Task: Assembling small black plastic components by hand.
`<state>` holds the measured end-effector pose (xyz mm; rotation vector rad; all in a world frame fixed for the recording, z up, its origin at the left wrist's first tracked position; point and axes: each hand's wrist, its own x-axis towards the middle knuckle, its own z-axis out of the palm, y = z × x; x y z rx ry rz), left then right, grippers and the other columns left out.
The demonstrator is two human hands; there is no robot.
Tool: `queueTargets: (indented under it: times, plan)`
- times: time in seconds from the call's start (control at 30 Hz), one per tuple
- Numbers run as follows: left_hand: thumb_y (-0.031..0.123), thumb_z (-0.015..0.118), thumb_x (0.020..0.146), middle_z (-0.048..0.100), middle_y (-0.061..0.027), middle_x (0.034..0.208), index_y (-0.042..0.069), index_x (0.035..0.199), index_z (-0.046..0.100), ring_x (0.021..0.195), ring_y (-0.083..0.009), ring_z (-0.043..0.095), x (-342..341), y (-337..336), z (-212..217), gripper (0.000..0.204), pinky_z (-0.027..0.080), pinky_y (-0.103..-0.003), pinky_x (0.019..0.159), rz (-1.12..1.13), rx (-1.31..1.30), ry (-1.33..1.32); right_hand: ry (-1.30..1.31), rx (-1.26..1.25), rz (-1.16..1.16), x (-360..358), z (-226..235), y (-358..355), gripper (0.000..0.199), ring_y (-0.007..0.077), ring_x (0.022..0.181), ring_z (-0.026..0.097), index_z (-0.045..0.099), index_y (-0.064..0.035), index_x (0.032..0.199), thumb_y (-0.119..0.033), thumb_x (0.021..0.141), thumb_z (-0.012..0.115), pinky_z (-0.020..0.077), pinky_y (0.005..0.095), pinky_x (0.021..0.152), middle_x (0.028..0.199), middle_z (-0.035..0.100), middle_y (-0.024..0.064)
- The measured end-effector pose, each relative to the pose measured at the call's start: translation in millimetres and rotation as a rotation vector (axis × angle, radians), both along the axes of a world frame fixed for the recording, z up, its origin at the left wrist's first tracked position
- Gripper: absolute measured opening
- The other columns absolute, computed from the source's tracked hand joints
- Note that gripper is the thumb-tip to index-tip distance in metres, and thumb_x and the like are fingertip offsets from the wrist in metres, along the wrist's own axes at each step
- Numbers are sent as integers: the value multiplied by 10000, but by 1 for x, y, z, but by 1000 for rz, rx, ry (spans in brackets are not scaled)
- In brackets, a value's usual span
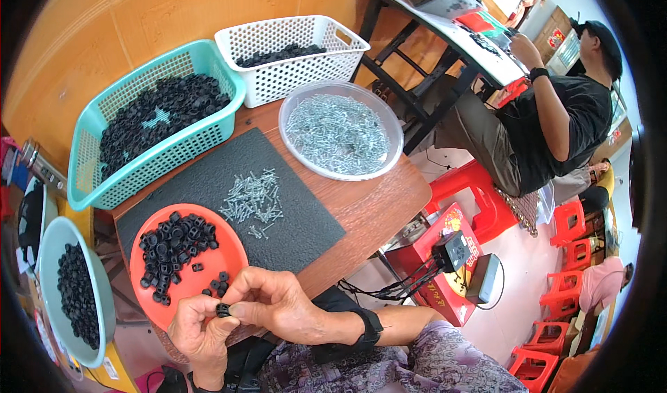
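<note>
Above the near edge of an orange-red plate (240, 250), my two hands meet at a small black plastic part (222, 310). My left hand (196, 336) is closed, thumb and forefinger pinching its left side. From the right, my right hand (279, 309) grips it between thumb and forefinger. The fingers cover much of the part. Loose black plastic parts (178, 243) are heaped on the plate, with a few apart near my fingertips. Beyond it, a pile of silvery screws (253, 198) lies on a dark grey mat (306, 219).
A teal basket (170, 139) and a white basket (299, 80) hold black parts; a round clear tub (340, 168) holds many screws. A pale green basin (103, 289) of black parts stands left. Cables (389, 294) and a red box (451, 261) are right. Another person (556, 122) sits beyond.
</note>
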<state>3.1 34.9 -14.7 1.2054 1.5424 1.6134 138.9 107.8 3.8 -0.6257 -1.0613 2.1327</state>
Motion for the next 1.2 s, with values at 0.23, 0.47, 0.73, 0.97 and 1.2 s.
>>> queueTargets:
  times: [0.23,0.47,0.73,0.97,1.2]
  plan:
    - [88,714,763,539,-2,700,17,825,516,638,-55,493,6,2,15,220,399,-178,600,45,-5,141,75,155,93,3,-4,6,190,46,762,498,530,-20,987,-129,861,622,423,191,635,875,533,1]
    - [113,695,790,580,-32,777,6,896,553,670,-112,527,21,-5,36,207,433,-221,634,49,-64,349,4,241,81,15,0,4,249,45,690,477,513,-25,968,-175,834,659,416,208,583,810,517,-9]
    - [63,676,793,572,-15,771,-8,882,583,673,-104,523,43,-18,48,147,436,-223,624,35,4,468,71,113,99,24,-5,2,185,62,764,541,534,-15,953,-116,837,637,451,211,657,846,586,11]
    - [52,722,728,595,-62,726,-22,879,554,637,-114,564,31,-54,32,238,461,-226,598,89,-83,279,-199,189,-55,56,-1,21,131,42,610,555,634,-47,888,-160,825,653,445,183,515,749,618,-11]
    - [78,709,767,559,-20,704,-22,847,550,623,-68,508,15,-93,32,204,426,-198,581,203,-203,141,-416,309,-149,80,3,72,130,56,589,534,649,-49,860,-159,794,666,427,186,496,716,612,-3]
